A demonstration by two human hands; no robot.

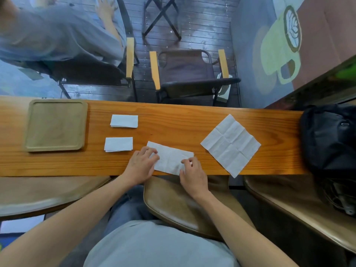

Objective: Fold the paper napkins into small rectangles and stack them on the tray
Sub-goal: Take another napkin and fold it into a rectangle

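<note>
Now both hands press a half-folded napkin [171, 158] at the bench's [192, 120] near edge: left hand [141, 163] and right hand [193, 177], fingers flat and open on it. Tray [55, 125] lies at the left end.

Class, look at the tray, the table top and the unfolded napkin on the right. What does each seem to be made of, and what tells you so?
Tray: probably pale wood or a wood-like composite with a matt finish; faint grain shows and it has no gloss.
Table top: wood, likely varnished; orange-brown with long grain lines and a slight sheen.
Unfolded napkin: thin white paper; it keeps sharp fold creases in a grid.
</note>
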